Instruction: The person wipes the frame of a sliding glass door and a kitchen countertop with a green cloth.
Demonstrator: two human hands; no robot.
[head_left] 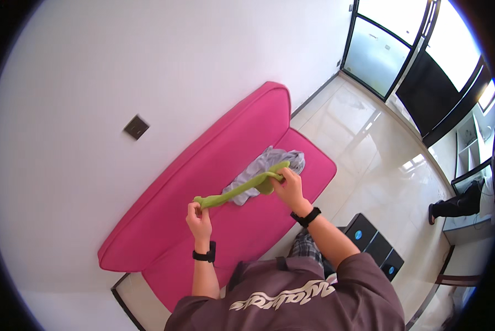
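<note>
Head view: the left hand [199, 219] and right hand [287, 188] pinch a green cloth [233, 193] near both ends, its folds hard to make out, above a pink sofa [203, 157], partly hiding grey fabric [258, 164]; tiled floor [352, 132] extends rightward.

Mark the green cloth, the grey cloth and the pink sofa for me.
Green cloth [244, 188]: head view, midway along its narrow stretched strip.
Grey cloth [255, 168]: head view, on its crumpled upper side.
Pink sofa [197, 176]: head view, on its backrest.
</note>
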